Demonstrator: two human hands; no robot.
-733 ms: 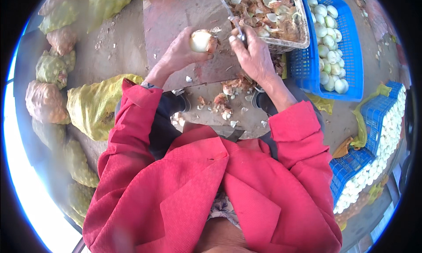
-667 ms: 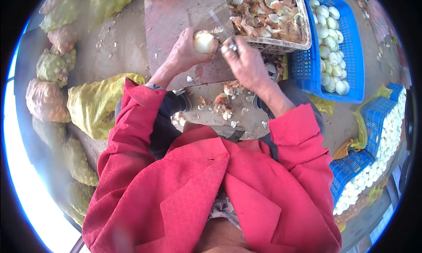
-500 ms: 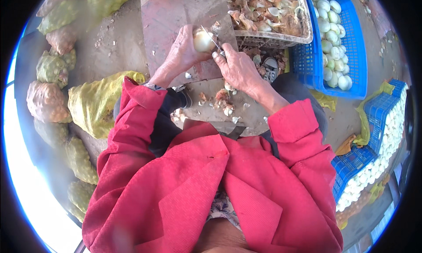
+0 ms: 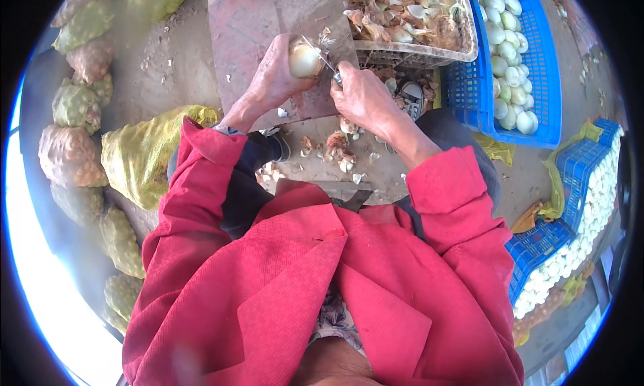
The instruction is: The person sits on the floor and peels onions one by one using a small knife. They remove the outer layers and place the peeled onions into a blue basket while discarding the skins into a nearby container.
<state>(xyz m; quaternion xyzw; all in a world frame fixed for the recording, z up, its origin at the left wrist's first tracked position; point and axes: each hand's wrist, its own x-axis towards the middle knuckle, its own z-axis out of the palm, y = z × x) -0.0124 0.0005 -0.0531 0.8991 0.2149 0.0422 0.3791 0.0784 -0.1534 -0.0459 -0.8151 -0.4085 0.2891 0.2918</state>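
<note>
My left hand (image 4: 274, 74) is closed round a pale onion (image 4: 305, 58), holding it above a reddish-brown board (image 4: 251, 27). In my right hand (image 4: 362, 99) is a small knife (image 4: 320, 58), gripped by its handle. The thin blade points up and to the left, along the right side of the onion near its root tuft. I cannot tell whether the blade cuts into it or only lies against it. Most of the knife handle is hidden by my fingers.
A dirty white crate (image 4: 429, 50) full of onion skins stands beyond my right hand. Next to it, a blue crate (image 4: 547, 90) holds peeled onions. More blue crates (image 4: 567, 178) of onions stand at right. Yellow mesh sacks (image 4: 137, 161) line the left. Skins (image 4: 337, 144) litter the floor.
Both hands and the onion have shifted slightly left in view. The right hand's thumb and fingers have closed in more round the knife handle.
</note>
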